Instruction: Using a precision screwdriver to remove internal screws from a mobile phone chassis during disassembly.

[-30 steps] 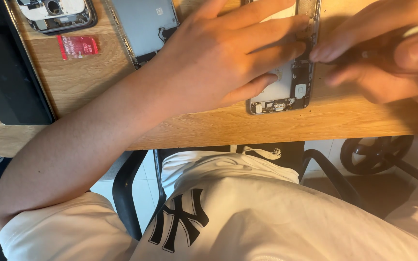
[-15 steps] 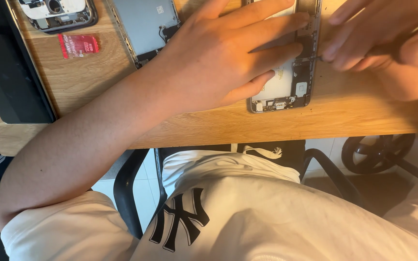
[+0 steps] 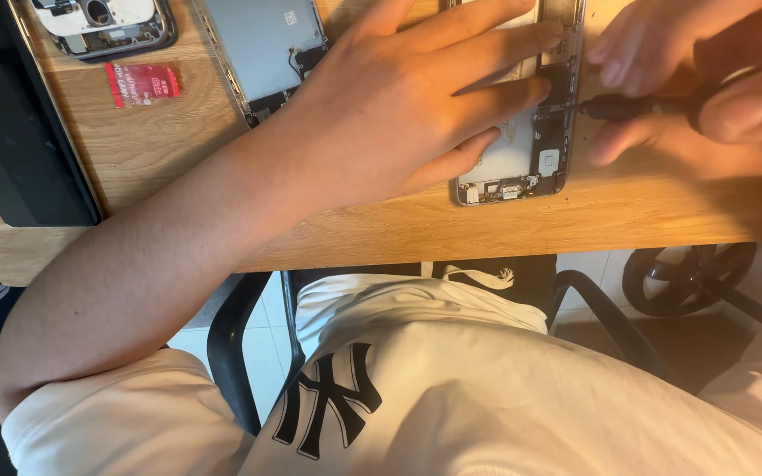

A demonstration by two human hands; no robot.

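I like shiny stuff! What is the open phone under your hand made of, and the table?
The open phone looks like metal: a thin silvery frame with a dull grey plate inside, though small parts there could be plastic. The table looks like wood, light brown with a streaky grain and a smooth matte top; it might be only a wood-look layer.

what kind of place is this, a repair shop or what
Probably a phone repair bench: the left hand steadies an opened phone on a wooden table, the right hand holds a screwdriver, with other opened phone parts nearby.
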